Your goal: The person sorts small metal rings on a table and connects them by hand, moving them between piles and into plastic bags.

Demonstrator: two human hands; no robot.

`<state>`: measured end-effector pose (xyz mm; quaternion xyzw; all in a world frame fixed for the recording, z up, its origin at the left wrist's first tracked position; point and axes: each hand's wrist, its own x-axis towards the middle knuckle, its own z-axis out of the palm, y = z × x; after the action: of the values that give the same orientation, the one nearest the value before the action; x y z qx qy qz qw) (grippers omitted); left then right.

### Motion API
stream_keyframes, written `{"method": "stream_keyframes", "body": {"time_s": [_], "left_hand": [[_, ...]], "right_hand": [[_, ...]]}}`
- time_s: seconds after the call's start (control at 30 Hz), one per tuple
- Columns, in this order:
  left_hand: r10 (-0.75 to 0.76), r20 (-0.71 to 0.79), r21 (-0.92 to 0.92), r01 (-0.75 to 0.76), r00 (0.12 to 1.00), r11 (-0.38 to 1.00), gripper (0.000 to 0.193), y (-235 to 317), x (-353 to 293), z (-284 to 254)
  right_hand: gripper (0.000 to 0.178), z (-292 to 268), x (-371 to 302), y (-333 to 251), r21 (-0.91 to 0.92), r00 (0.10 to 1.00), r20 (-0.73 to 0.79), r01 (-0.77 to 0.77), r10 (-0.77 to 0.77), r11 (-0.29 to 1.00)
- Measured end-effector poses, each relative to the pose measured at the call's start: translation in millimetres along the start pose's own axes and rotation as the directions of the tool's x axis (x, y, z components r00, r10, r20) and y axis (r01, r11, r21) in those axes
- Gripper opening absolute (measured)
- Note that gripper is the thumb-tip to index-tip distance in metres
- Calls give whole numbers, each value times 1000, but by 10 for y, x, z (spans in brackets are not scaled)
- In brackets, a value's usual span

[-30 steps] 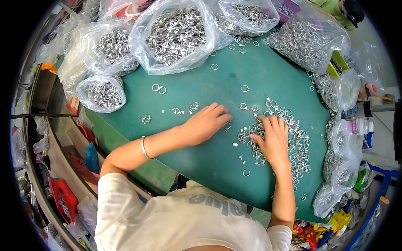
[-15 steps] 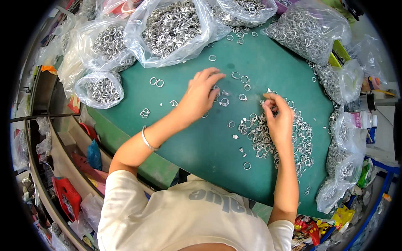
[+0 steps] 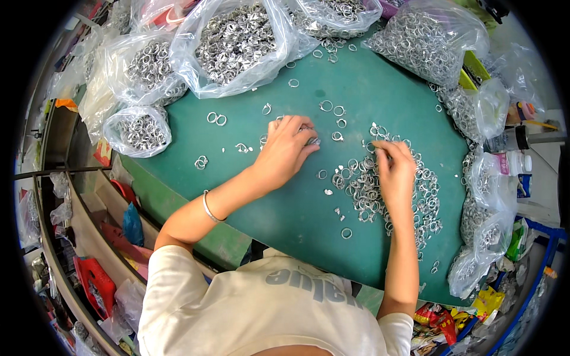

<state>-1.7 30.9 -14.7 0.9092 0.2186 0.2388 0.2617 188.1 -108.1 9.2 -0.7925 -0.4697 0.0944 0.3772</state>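
Note:
Silver-coloured metal rings lie all over the green tabletop (image 3: 267, 231). My left hand (image 3: 284, 148) rests on the table with its fingers curled over a few rings (image 3: 313, 141), partly hidden beneath them. At the left edge of a loose pile of rings (image 3: 365, 193), my right hand (image 3: 396, 172) pinches a single ring (image 3: 370, 146) between thumb and fingertips. Between the hands lie several separate rings, one of them a ring with a raised top (image 3: 337, 136). A pair of rings (image 3: 217, 118) sits left of my left hand.
Clear plastic bags full of rings line the far edge, including a large open bag (image 3: 234, 44) and a small bag (image 3: 142, 132). More filled bags (image 3: 478, 219) run down the right edge. A bottle (image 3: 516, 163) stands beyond them. Shelving with a red bin (image 3: 95, 285) is at the left.
My left hand has come a little nearer to me, and its spread fingers have curled over rings. My right hand stays by the pile, still pinching. The view has shifted slightly.

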Motion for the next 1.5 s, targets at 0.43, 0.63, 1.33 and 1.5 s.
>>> {"method": "stream_keyframes", "body": {"time_s": [0.43, 0.63, 1.33, 1.5], "left_hand": [[-239, 343, -835, 411, 908, 366, 45, 214, -11, -65], [-261, 334, -867, 404, 906, 291, 41, 216, -70, -77], [0, -217, -373, -83, 976, 924, 35, 682, -249, -122], [11, -156, -463, -83, 988, 882, 35, 715, -233, -160]], "right_hand": [[9, 286, 148, 50, -383, 985, 59, 173, -162, 908], [12, 152, 155, -40, -123, 994, 89, 80, -69, 989], [18, 116, -466, -442, 745, 810, 539, -587, 232, 316], [13, 104, -578, -485, 811, 916, 367, -400, 160, 427]]}}
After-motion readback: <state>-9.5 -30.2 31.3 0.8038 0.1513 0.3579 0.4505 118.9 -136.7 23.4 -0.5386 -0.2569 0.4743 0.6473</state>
